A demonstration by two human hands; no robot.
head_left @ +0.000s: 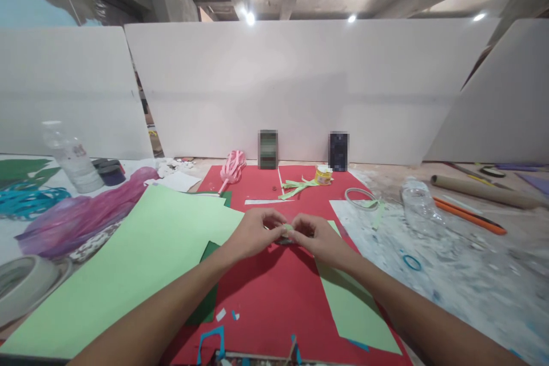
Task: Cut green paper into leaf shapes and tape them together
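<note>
My left hand (256, 233) and my right hand (318, 235) meet over the middle of a red sheet (261, 286). Thumbs and fingertips of both are pinched on a small light-green strip (287, 229), apparently paper. A dark, rounded edge shows just under the fingertips; most of it is hidden. Beneath my right forearm lies a light-green paper sheet (354, 309). A larger light-green sheet (141, 263) is to the left, partly under my left forearm. Beyond the hands are several cut green strips (295, 187) beside a small yellow tub (323, 175).
A pink ribbon bundle (233, 168) and two pixelated upright objects stand before a white board (274, 91). To the right are a tape ring (361, 198), a clear plastic bottle (418, 206), an orange cutter (469, 215) and a cardboard tube (480, 190). Left: a water bottle (75, 160), tape roll (26, 283).
</note>
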